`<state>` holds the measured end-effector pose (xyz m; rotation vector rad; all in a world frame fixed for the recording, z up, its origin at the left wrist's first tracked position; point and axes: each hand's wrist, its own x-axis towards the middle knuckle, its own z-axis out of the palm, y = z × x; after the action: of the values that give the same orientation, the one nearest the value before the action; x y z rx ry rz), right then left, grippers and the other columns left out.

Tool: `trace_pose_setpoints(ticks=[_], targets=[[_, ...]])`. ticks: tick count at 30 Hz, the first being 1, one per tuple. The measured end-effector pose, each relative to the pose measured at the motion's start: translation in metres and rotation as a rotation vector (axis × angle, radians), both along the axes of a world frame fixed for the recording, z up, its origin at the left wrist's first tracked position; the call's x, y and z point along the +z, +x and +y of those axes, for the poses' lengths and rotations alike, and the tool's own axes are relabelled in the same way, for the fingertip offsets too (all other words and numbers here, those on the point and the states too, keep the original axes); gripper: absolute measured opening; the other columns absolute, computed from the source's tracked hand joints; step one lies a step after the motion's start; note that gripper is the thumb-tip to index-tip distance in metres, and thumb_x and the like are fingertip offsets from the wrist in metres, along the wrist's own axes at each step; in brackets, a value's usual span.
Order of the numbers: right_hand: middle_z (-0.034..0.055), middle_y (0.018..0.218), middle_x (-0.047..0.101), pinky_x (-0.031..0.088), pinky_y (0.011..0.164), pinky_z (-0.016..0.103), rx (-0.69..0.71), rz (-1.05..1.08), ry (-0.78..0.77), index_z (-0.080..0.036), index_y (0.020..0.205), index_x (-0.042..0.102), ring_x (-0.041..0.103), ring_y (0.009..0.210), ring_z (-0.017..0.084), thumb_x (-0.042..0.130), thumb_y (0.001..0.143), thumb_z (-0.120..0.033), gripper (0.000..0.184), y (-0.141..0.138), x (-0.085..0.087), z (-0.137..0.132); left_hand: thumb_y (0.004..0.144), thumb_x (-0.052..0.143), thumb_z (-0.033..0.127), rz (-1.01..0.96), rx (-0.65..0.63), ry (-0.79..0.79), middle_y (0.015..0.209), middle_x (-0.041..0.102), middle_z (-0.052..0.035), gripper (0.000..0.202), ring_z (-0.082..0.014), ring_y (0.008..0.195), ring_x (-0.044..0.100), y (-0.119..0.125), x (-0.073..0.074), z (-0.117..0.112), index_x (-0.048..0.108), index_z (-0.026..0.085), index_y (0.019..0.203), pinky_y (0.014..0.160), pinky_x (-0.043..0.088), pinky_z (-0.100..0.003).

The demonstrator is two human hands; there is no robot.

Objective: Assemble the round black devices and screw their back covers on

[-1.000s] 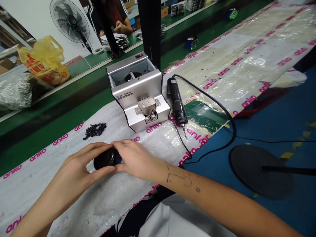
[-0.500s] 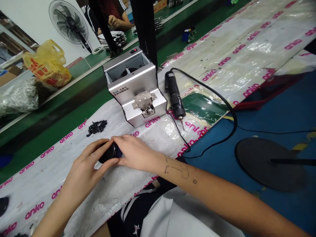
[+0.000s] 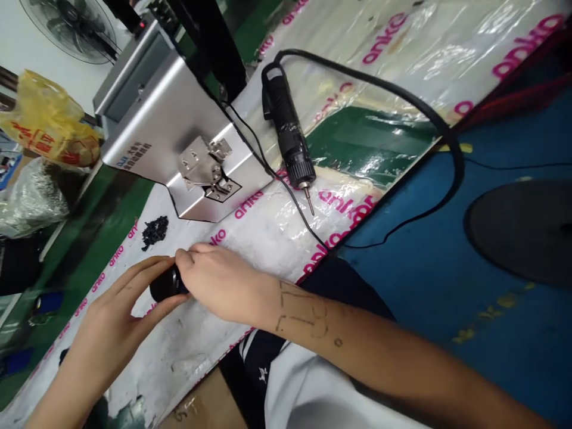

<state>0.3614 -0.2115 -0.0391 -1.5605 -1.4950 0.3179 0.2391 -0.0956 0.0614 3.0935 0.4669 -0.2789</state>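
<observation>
A small round black object [image 3: 164, 285] lies on the plastic-covered bench [image 3: 250, 238] close to me. My left hand [image 3: 114, 325] holds it from the left, thumb and fingers curled about its sides. My right hand [image 3: 218, 283] covers its right end, fingers closed over it. Most of the black object is hidden between both hands. A little heap of small black screws [image 3: 154, 231] lies just beyond my hands.
A silver screw-feeder box [image 3: 174, 143] stands behind the hands. A black electric screwdriver [image 3: 288, 137] lies to its right, its cable looping off the bench edge. A yellow bag [image 3: 49, 128] and a fan [image 3: 71, 27] are at far left. A dark round base [image 3: 522, 229] sits on the blue floor.
The view has swung down and tilted, so the bench now runs diagonally. Both hands keep hold of the black object and have shifted slightly left in the picture.
</observation>
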Motion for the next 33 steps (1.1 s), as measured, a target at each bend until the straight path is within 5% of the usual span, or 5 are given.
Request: trace_pose_setpoints(ticks=[5,12,20,26,33], targets=[[0.0116,0.095,0.065,0.053,0.079,0.037,-0.114,0.052,0.056,-0.006,0.107,0.058,0.06,0.089,0.024,0.049,0.085,-0.004,0.024,0.013,0.018,-0.037,0.088,0.052,0.061,0.055,-0.004,0.039,0.129,0.06,-0.0055,0.046,-0.0302,0.114,0.062,0.005,0.004,-0.002,0.054,0.03,0.122,0.102,0.048,-0.042],[0.0125,0.111,0.059,0.051,0.085,0.039,-0.896,0.032,0.132,-0.013,0.111,0.057,0.062,0.101,0.026,0.05,0.091,-0.023,0.023,0.103,0.029,-0.097,0.089,0.058,0.049,0.069,-0.012,0.063,0.132,0.057,0.003,0.036,-0.0253,0.105,0.068,0.006,0.002,-0.003,0.061,0.036,0.123,0.09,0.054,-0.031],[0.0052,0.068,0.057,0.051,0.06,0.038,-0.66,0.538,-0.097,-0.013,0.089,0.062,0.061,0.063,0.024,0.069,0.074,-0.033,0.025,0.159,0.028,-0.085,0.093,0.052,0.05,0.158,-0.006,0.0,0.128,0.06,-0.0084,0.04,-0.0272,0.099,0.068,0.015,0.007,-0.004,0.065,0.027,0.122,0.089,0.052,-0.038],[-0.0003,0.096,0.062,0.058,0.071,0.028,-0.419,1.211,0.708,-0.027,0.106,0.062,0.068,0.08,0.015,0.054,0.091,-0.044,0.024,0.074,0.045,-0.107,0.091,0.049,0.058,0.124,-0.002,-0.036,0.134,0.057,-0.0101,0.049,-0.0299,0.103,0.067,0.009,0.004,0.0,0.063,0.027,0.126,0.09,0.052,-0.039],[0.0008,0.115,0.068,0.045,0.107,0.042,-0.072,0.929,0.365,-0.027,0.1,0.063,0.06,0.121,0.023,0.077,0.077,-0.015,0.029,0.005,0.008,-0.085,0.083,0.063,0.057,0.102,-0.04,-0.139,0.132,0.063,-0.005,0.054,-0.0295,0.112,0.065,0.01,0.005,0.006,0.06,0.033,0.131,0.093,0.052,-0.034]])
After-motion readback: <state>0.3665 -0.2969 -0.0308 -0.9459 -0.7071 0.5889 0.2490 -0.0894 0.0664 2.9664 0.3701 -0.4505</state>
